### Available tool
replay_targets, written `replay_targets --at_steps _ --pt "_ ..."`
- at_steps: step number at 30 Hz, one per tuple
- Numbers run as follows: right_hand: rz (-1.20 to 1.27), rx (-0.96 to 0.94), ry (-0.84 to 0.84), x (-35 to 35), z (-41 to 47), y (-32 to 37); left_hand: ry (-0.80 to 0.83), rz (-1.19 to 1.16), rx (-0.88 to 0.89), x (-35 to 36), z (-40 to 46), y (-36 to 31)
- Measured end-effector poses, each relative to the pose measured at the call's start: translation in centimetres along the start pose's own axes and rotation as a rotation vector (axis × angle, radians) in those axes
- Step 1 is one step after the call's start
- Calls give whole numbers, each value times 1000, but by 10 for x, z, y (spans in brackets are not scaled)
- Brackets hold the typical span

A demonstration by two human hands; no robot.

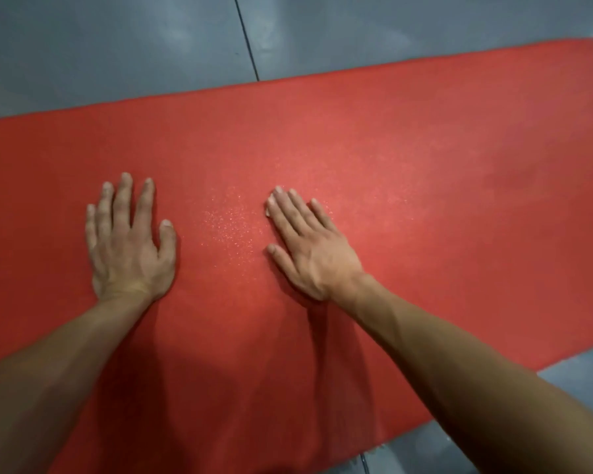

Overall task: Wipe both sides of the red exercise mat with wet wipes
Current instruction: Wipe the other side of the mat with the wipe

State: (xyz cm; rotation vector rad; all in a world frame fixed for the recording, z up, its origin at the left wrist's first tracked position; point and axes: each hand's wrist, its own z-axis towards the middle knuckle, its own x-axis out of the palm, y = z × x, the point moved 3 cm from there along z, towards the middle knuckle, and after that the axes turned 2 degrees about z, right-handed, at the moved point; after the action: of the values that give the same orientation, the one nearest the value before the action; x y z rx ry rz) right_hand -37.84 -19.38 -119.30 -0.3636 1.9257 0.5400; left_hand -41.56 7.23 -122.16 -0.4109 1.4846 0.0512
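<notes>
Risk first: wet wipe [268, 211] is almost wholly hidden under right hand [305, 244], only a white sliver showing past the fingertips. Held by flat pressure alone, it could bunch up or slide out from under the palm on a fast stroke, leaving skin rubbing bare mat. Damp sheen between the hands suggests a slick patch; a hand bearing weight could skid there. Mat itself could creep or wrinkle on the smooth grey floor [117, 46] if the push outruns the bracing hand.

Red exercise mat [391, 148] lies flat on the floor, running across the view, far corner at upper right.

Left hand [127, 241]: palm down on the mat, fingers [125, 196] straight and slightly spread, holding nothing, likely bracing. Right hand: palm down, fingers straight and close together, angled toward upper left, pressing the wipe onto the mat. Both forearms extended, hands well apart.
</notes>
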Motion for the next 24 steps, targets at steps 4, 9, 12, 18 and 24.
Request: replay_targets --at_steps 4,9,12,18,24 --pt "11 397 -38 -15 -2 -85 -2 3 -2 2 1 1" --pt "64 196 -9 10 -15 -2 -2 8 1 2 0 0" --pt "48 -15 13 19 -38 14 -4 3 6 2 0 0" --pt "131 497 -143 12 -39 -60 -12 5 7 3 0 0" --pt "33 -60 -46 34 -63 -4 -4 0 7 3 0 -1"
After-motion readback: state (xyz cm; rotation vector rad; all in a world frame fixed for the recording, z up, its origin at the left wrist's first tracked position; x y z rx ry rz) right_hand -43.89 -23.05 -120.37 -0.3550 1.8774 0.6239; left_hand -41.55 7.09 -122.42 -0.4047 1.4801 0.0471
